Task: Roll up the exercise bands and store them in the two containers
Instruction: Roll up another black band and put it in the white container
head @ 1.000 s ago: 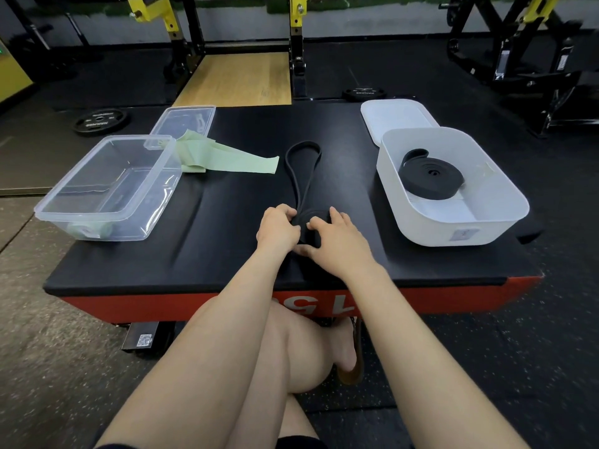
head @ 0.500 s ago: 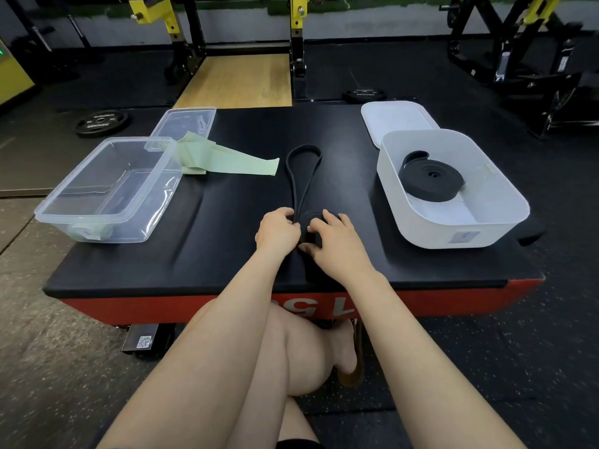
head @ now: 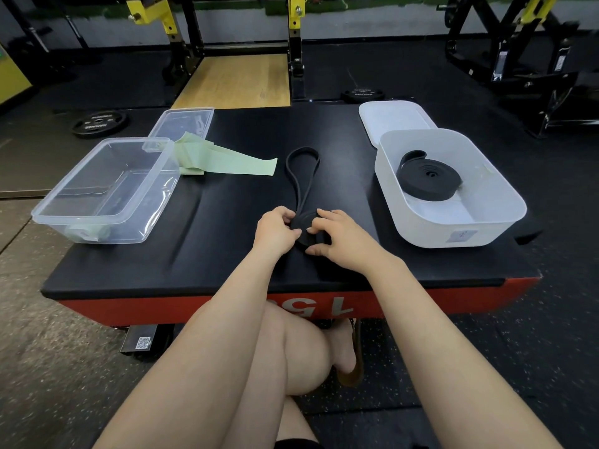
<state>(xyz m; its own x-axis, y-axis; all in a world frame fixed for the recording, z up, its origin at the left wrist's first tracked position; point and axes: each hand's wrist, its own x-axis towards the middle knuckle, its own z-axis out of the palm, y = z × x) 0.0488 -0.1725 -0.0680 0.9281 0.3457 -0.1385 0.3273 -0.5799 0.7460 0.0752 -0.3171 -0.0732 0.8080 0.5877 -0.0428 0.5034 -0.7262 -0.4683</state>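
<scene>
Black band [head: 303,176] coil grown, loose loop shorter, both hands [head: 308,230] still gripping the roll

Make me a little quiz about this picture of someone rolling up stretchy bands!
1. True or false: a rolled black band already lies in the white tub.
2. What colour is the flat band lying beside the clear box?
3. Which hands hold the half-rolled band? A: left hand only. B: right hand only. C: both.

Key: 1 true. 2 light green. 3 C; both hands grip the coil near the front of the black table, while the unrolled loop stretches away from them.
</scene>
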